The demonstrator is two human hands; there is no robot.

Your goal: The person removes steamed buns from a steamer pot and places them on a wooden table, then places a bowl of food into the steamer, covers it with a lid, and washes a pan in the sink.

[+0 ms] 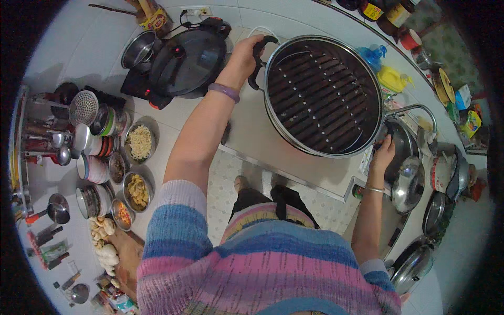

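Observation:
A large round metal pan point(325, 96) with a dark, slatted rack inside hangs over the pale countertop point(275, 161). My left hand point(252, 55), with a purple bangle at its wrist, grips the pan's black handle on the left side. At the pan's lower right side, my right hand point(384, 151) is closed on the other dark handle, which is mostly hidden by the fingers. Beside my left hand stands a black electric cooking appliance point(189, 63) with its lid down and a small red light lit.
Bowls of noodles point(139, 142), yellow pieces point(137, 191) and chopped red-orange food point(122, 214) stand at left, near a wooden cutting board point(126, 252). At right are a curved faucet point(417, 106), a dark wok point(399, 138) and a metal lid point(408, 189). A yellow bottle point(393, 80) stands by the wall.

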